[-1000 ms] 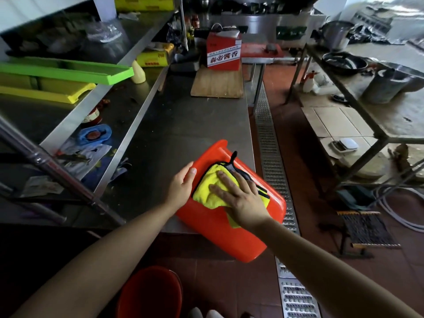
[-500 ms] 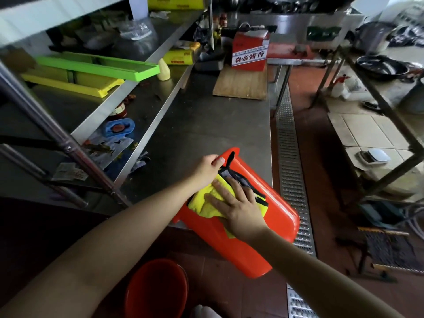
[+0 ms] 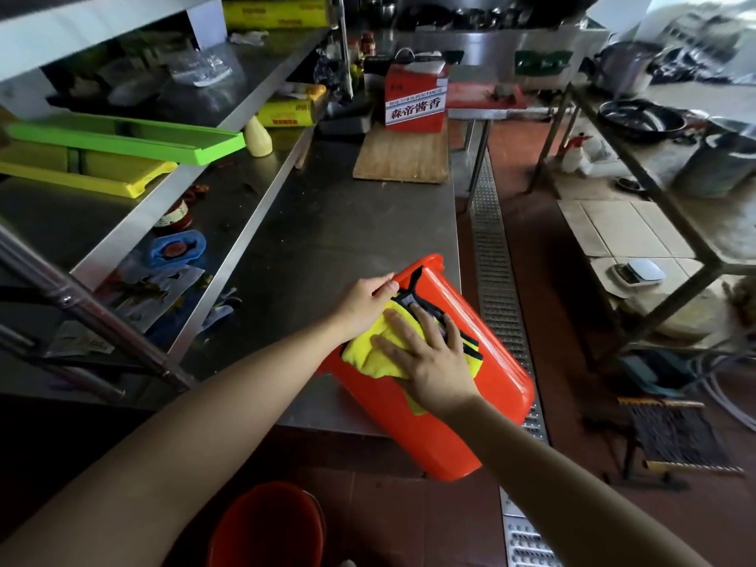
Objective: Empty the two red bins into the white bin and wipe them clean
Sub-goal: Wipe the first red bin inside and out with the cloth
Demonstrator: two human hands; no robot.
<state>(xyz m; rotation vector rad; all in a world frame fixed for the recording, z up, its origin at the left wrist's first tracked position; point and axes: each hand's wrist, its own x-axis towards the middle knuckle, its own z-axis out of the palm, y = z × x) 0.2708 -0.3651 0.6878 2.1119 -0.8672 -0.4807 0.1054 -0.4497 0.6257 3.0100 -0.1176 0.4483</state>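
The glossy red plastic bin (image 3: pixel 482 362) lay on its side across the near edge of the steel worktop (image 3: pixel 327 239), its base overhanging the floor. Your right hand (image 3: pixel 433 358) pressed a yellow cloth with black trim (image 3: pixel 368 349) flat against its wall, fingers spread; your left hand (image 3: pixel 364 300) gripped the bin's rim. A second red bin (image 3: pixel 270 525) stood on the floor below, and a wooden cutting board (image 3: pixel 403 157) lay well beyond. Since a second earlier, your left hand had slid toward the rim.
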